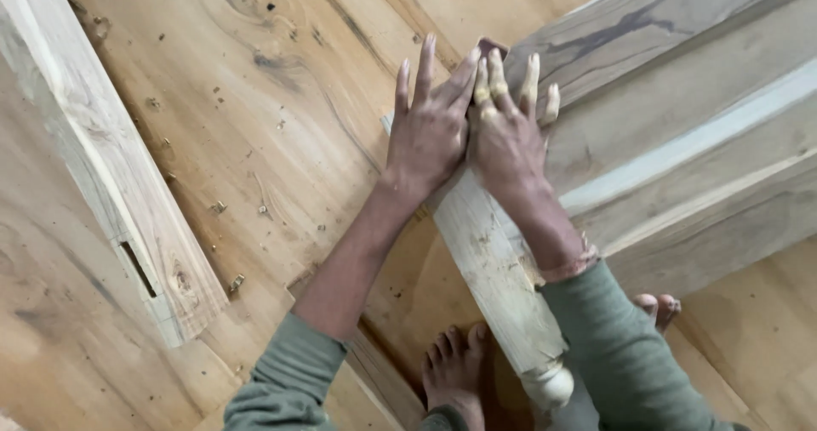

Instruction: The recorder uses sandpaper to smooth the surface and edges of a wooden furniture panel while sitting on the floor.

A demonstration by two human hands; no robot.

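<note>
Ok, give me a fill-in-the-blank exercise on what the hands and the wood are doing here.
1. Both hands, the left hand and the right hand, press ____ on the wooden post.
2. The near end of the post is turned into a round ____.
3. The wooden beam at the left has a narrow rectangular ____ cut into it.
4. The person's feet are ____.

Missing words: flat; knob; slot; bare

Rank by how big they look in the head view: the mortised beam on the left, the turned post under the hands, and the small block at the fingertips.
1. Mortised beam, largest, though it runs out of frame.
2. Turned post, partly covered by the left hand and right hand.
3. Small block, smallest, mostly hidden.
</note>
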